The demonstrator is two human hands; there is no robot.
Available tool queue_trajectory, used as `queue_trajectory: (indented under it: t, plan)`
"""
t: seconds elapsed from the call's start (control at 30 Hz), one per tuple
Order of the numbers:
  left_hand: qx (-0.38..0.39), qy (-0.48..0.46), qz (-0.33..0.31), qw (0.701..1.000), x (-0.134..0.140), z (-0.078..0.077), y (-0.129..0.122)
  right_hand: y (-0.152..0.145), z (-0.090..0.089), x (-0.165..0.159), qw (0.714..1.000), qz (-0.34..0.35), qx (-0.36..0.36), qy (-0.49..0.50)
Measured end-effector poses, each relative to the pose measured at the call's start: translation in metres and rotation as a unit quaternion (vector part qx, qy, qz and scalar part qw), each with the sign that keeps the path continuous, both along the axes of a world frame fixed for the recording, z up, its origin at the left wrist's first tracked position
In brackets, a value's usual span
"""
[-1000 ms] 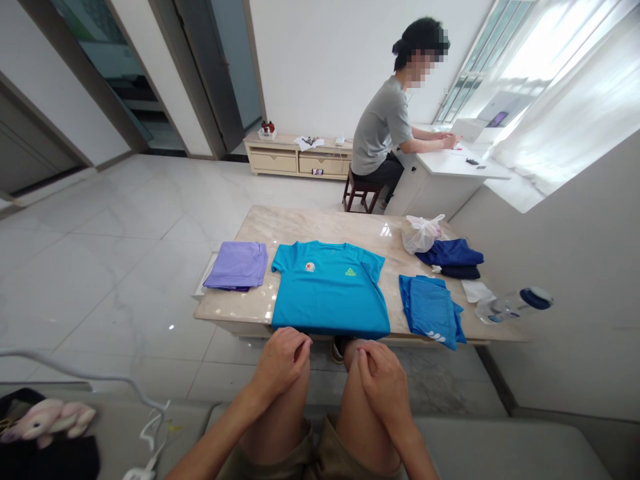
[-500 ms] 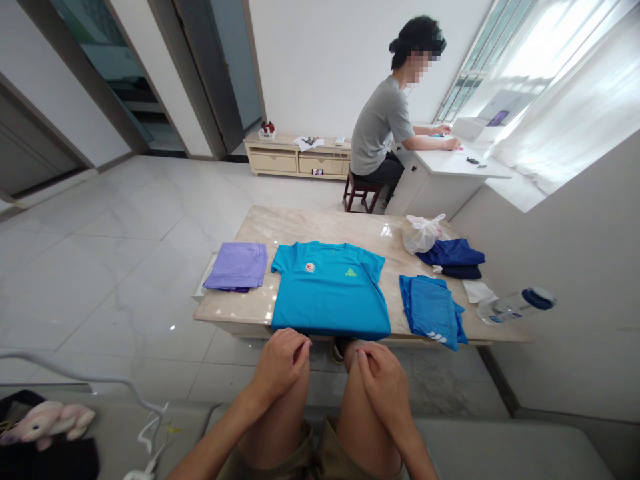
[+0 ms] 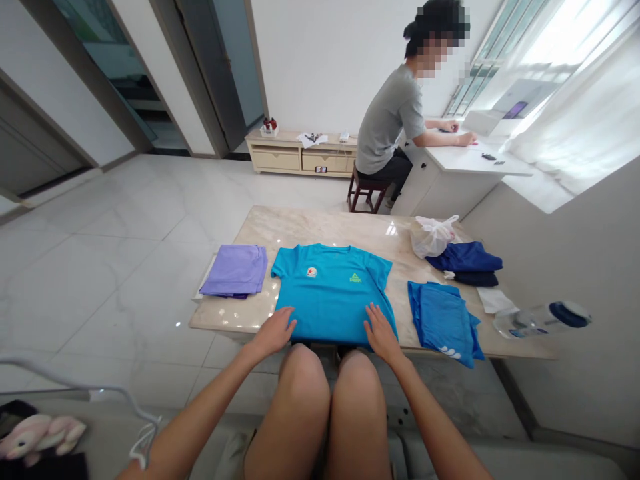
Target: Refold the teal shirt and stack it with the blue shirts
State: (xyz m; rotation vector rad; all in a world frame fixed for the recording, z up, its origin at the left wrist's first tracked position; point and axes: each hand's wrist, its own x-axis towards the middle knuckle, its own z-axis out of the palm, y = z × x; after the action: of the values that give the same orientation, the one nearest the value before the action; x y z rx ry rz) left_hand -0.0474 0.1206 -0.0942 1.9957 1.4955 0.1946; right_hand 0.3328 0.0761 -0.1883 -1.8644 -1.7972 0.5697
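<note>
We have both hands down on the turquoise T-shirt (image 3: 333,290), which lies spread flat, front up, in the middle of the marble worktop (image 3: 320,227), its hem at the near edge above our knees. Our left hand (image 3: 275,330) rests at the shirt's 7 o'clock corner, fingers loosely open and flat on the cloth, gripping nothing that we can see. Our right hand (image 3: 381,331) lies at the 5 o'clock corner, fingers spread, palm down, likewise pressing rather than gripping.

At 9 o'clock from the shirt lies a folded lilac garment (image 3: 235,270). At 3 o'clock is a folded blue garment (image 3: 443,320), with a navy garment (image 3: 470,260) and a white plastic bag (image 3: 433,235) beyond it at 1 o'clock. A clear bottle (image 3: 543,320) lies on its side near the worktop's right end.

At 12 o'clock, well apart, another person (image 3: 393,123) sits at a white desk (image 3: 470,163).
</note>
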Motion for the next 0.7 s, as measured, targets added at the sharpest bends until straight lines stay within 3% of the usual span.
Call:
queue_trajectory:
  t: [0.1, 0.2, 0.33, 0.47, 0.6, 0.7]
  plan:
    - [0.087, 0.066, -0.026, 0.994, -0.011, -0.041, 0.006, -0.009, -0.019, 0.008, 0.994, 0.041, 0.009, -0.101]
    - [0.143, 0.096, -0.044, 0.984, -0.013, -0.059, 0.003, -0.028, -0.025, 0.015, 0.987, 0.033, 0.037, -0.154]
    - [0.197, 0.121, -0.057, 0.971, -0.002, -0.05, 0.01, -0.043, -0.015, 0.025, 0.983, 0.028, 0.048, -0.178]
    - [0.216, 0.112, -0.04, 0.969, 0.014, -0.039, 0.053, -0.026, 0.007, 0.037, 0.979, 0.05, 0.02, -0.196]
    - [0.182, 0.107, -0.02, 0.977, 0.015, -0.049, 0.105, 0.008, 0.024, 0.047, 0.979, 0.025, -0.005, -0.2]
    - [0.151, 0.116, -0.036, 0.981, 0.005, -0.061, 0.124, 0.034, 0.029, 0.053, 0.983, 0.0, 0.03, -0.18]
